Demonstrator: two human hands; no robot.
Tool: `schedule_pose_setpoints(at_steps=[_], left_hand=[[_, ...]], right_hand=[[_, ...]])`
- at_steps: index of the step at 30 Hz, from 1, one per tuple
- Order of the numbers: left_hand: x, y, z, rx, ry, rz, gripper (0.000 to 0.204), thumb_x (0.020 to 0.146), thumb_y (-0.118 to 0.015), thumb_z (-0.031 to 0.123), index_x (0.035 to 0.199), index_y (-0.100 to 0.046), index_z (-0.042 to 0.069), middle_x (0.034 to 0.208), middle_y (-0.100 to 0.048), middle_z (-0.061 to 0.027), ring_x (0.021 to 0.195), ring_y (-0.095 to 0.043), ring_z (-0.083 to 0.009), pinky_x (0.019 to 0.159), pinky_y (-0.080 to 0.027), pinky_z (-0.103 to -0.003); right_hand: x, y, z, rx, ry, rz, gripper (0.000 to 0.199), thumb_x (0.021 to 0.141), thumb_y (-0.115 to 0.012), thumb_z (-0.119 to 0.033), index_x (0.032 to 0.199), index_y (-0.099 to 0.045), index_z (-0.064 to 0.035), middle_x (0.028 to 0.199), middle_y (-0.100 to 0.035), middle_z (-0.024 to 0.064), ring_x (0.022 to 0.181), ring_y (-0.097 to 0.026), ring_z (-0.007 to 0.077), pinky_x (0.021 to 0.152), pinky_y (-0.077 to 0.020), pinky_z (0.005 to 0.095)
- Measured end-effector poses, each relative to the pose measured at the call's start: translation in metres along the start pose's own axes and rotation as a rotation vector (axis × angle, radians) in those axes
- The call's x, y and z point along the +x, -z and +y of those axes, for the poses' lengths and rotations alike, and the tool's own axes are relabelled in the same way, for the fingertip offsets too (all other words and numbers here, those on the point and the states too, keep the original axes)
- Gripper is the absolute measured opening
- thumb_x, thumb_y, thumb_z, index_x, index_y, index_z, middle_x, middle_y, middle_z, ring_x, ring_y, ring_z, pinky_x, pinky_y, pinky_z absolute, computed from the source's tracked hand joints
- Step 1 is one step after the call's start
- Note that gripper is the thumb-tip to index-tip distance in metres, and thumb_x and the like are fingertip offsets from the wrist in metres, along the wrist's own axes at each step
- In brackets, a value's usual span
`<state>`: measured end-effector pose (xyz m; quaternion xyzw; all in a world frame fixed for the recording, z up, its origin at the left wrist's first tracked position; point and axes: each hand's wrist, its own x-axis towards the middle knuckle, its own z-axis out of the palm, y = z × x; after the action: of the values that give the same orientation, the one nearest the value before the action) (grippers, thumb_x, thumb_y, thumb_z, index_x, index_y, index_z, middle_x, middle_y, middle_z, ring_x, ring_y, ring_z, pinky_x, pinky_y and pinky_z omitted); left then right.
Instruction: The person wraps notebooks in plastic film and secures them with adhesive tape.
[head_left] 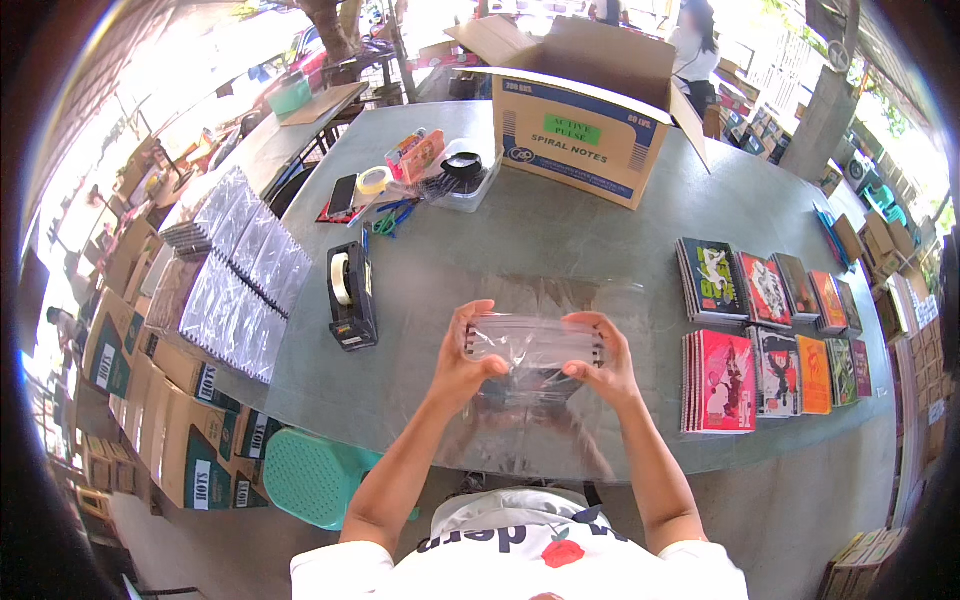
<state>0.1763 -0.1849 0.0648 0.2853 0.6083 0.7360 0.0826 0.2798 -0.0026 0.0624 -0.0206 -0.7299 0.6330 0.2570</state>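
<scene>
Between my two hands is a stack of spiral notebooks (530,340), edge up, with black coils showing at its sides and clear plastic film over it. My left hand (462,362) grips the stack's left end, fingers at the far side and thumb at the near side. On the right end, my right hand (609,365) holds it the same way. A large clear plastic sheet (510,440) spreads on the table under and around the stack. The notebooks' covers are hidden.
A black tape dispenser (352,295) stands left of my hands, beyond it scissors (390,217) and a clear tub (470,190). Plastic-wrapped notebook stacks (235,290) sit far left. Colourful notebook piles (722,380) line the right. An open cardboard box (570,140) stands at the back.
</scene>
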Motion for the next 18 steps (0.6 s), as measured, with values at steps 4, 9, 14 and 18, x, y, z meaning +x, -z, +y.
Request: schedule_pose_setpoints(at_steps=[4, 9, 14, 18], left_hand=[[0.020, 0.013, 0.028, 0.184, 0.044, -0.176, 0.047, 0.083, -0.057, 0.048, 0.087, -0.062, 0.001, 0.079, -0.059, -0.0076, 0.077, -0.058, -0.0170, 0.073, -0.047, -0.031], [0.028, 0.059, 0.080, 0.152, -0.237, -0.083, 0.028, 0.077, -0.069, 0.027, 0.085, -0.062, 0.001, 0.089, -0.061, -0.0072, 0.086, -0.057, -0.0150, 0.076, -0.047, -0.031], [-0.016, 0.057, 0.080, 0.971, -0.575, -0.273, 0.028, 0.068, -0.076, 0.022, 0.084, -0.061, 0.005, 0.103, -0.058, -0.0078, 0.090, -0.057, -0.0176, 0.081, -0.046, -0.034], [-0.006, 0.020, 0.059, 0.632, -0.696, -0.280, 0.027, 0.065, -0.077, 0.019, 0.083, -0.060, 0.008, 0.089, -0.061, -0.0072, 0.083, -0.059, -0.0192, 0.073, -0.047, -0.031]], right_hand=[[0.010, -0.003, -0.019, -0.072, -0.286, -0.128, 0.044, 0.077, -0.068, -0.038, 0.098, -0.060, -0.0002, 0.094, -0.062, 0.0085, 0.089, -0.057, 0.0170, 0.082, -0.0426, 0.0297], [-0.002, 0.040, -0.058, 0.260, 0.092, -0.087, 0.049, 0.080, -0.064, -0.041, 0.108, -0.057, -0.0015, 0.105, -0.061, 0.0135, 0.099, -0.057, 0.0211, 0.090, -0.0395, 0.0315], [-0.049, 0.051, -0.036, -0.295, 0.133, -0.005, 0.088, 0.058, -0.082, -0.036, 0.129, -0.039, -0.0047, 0.123, -0.051, 0.0132, 0.113, -0.051, 0.0228, 0.098, -0.0354, 0.0348], [-0.057, 0.000, 0.008, -0.166, -0.195, -0.117, 0.100, 0.050, -0.088, -0.019, 0.132, -0.033, -0.0055, 0.123, -0.050, 0.0101, 0.111, -0.050, 0.0203, 0.097, -0.0378, 0.0342]])
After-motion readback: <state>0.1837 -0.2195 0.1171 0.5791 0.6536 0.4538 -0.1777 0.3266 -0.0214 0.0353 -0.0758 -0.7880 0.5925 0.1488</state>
